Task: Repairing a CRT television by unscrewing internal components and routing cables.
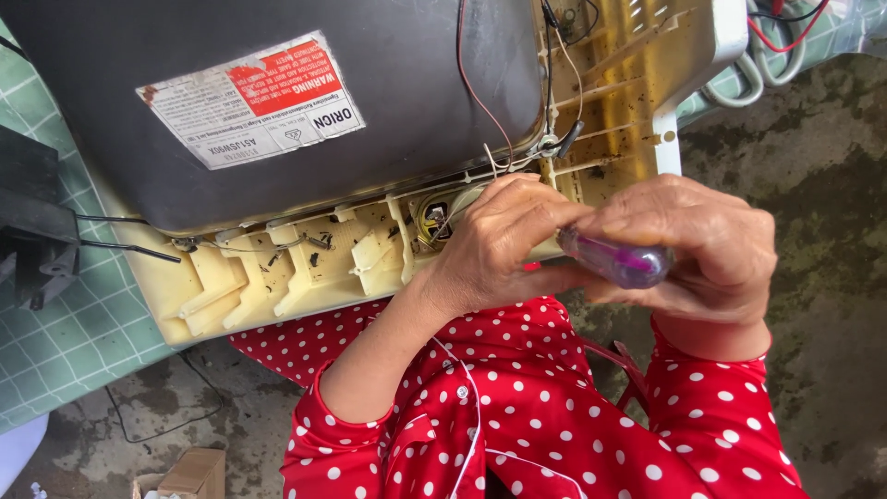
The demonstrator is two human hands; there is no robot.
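Observation:
A dark grey picture tube (370, 83) with a white and red sticker sits face down in a yellowed plastic television frame (305, 268). My right hand (711, 245) is closed around the translucent purple handle of a screwdriver (624, 261). My left hand (494, 245) rests against the frame's lower edge near a small round speaker (432, 217), its fingers curled by the screwdriver shaft. The screwdriver's tip is hidden behind my left hand. Both sleeves are red with white dots.
Thin red and black wires (476, 92) run over the tube to the frame. A black part (37, 231) lies on a green checked mat (65, 342) at the left. Grey cables (758, 65) hang at the top right. A small cardboard box (189, 476) sits on the concrete floor.

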